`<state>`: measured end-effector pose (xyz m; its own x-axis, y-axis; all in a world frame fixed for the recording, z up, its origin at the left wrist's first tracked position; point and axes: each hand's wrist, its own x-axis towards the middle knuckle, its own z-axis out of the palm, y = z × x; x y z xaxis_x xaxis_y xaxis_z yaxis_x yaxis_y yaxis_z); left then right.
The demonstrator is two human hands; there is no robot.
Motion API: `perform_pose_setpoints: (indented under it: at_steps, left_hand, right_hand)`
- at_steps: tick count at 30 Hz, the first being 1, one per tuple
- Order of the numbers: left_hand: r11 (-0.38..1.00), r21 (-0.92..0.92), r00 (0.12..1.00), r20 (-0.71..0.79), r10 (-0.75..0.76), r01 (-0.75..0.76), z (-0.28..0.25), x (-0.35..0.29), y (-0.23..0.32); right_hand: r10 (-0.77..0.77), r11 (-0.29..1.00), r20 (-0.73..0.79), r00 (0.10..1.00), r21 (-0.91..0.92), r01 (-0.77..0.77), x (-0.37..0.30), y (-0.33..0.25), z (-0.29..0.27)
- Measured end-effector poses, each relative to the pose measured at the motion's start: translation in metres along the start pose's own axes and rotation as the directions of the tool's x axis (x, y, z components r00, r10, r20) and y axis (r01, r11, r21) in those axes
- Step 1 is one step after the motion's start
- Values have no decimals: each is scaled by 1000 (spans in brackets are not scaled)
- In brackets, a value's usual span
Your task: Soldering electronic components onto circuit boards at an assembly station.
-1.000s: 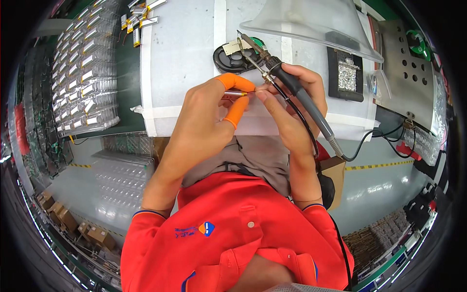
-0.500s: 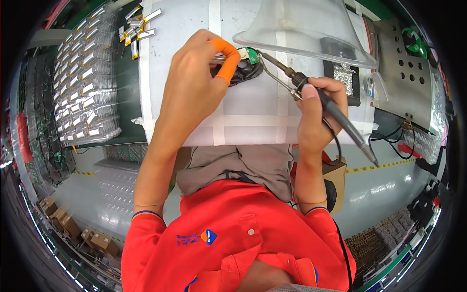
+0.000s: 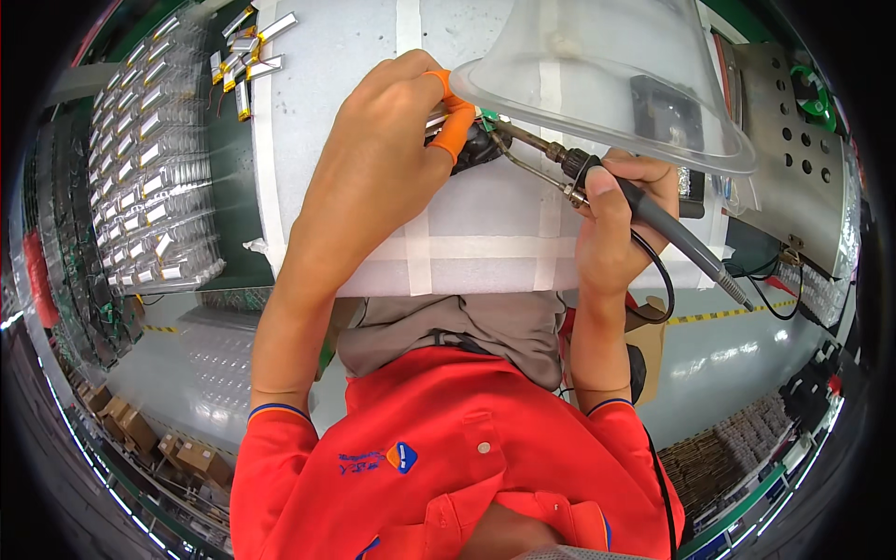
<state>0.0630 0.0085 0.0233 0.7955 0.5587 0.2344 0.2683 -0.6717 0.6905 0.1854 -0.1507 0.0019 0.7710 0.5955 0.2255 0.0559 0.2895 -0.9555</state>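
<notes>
My right hand (image 3: 627, 201) is closed around the dark grip of a soldering iron (image 3: 686, 241), which has a thin bent metal tube beside its shaft. Its tip reaches a small green circuit board (image 3: 488, 116), now mostly covered; whether tip and board touch is too small to tell. The board sits by a black rounded part (image 3: 479, 149) on the white bench top. My left hand (image 3: 397, 121) is closed just left of the board, orange finger covers on thumb and forefinger. A silvery piece shows at those fingertips, but its kind is hidden.
A clear plastic funnel-shaped hood (image 3: 597, 103) hangs over the bench just beyond the iron. Loose silver pouch batteries (image 3: 245, 56) lie at far left, beside stacked clear trays (image 3: 154, 168) of batteries. A perforated metal box (image 3: 793, 140) stands right. Black cables (image 3: 779, 294) loop below it.
The soldering iron and my right hand have shifted slightly right and down in view. My left hand has moved slightly right, covering more of the board. The hood appears lower and larger.
</notes>
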Motion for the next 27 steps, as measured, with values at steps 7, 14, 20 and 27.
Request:
perform_pose_setpoints:
  at_steps: [7,14,20,27]
  left_hand:
    - [1000,11,1000,22,3,-3,-1,2,0]
    - [998,43,999,-1,38,-38,1,2,-1]
    - [999,37,999,25,20,-21,-1,1,-1]
    - [992,30,991,57,122,-124,-6,6,-7]
  right_hand:
    - [37,998,-26,999,-58,-39,-2,-4,2]
    - [-17,998,-24,1000,-59,15,-2,-2,1]
    - [-29,998,-69,997,-58,25,-2,-1,-1]
    - [5,999,-86,996,-34,-8,-2,-1,0]
